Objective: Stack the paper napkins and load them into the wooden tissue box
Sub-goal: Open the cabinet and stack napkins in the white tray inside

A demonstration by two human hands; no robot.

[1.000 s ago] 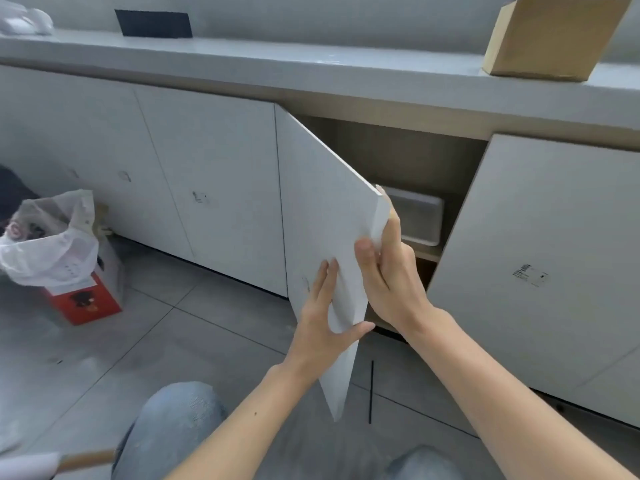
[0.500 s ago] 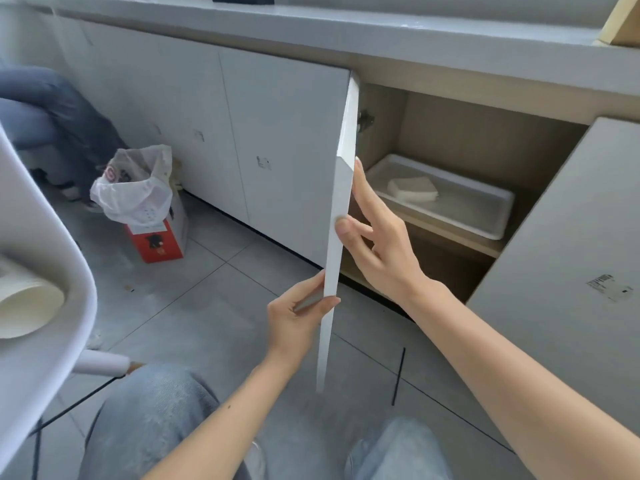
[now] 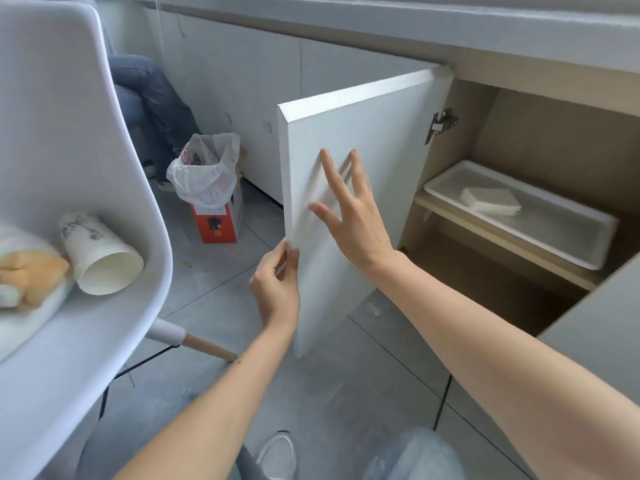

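A small stack of white paper napkins [image 3: 490, 201] lies in a white plastic tray [image 3: 575, 247] on the shelf inside the open cabinet. The white cabinet door [image 3: 374, 140] stands swung wide to the left. My left hand [image 3: 277, 285] pinches the door's free edge low down. With fingers spread, my right hand [image 3: 349, 216] lies flat against the door's inner face and holds nothing. No wooden tissue box is in view.
A white shell chair [image 3: 69, 168] at the left holds a sleeve of paper cups [image 3: 100, 254] and a cloth. A bin with a white bag [image 3: 207, 174] sits on an orange box. Another person's legs [image 3: 149, 91] show behind. A closed door [image 3: 599, 341] flanks the right.
The door has swung from half open to wide open toward the left. My right hand let go of its edge and now presses flat on its inner face. The view shifted left.
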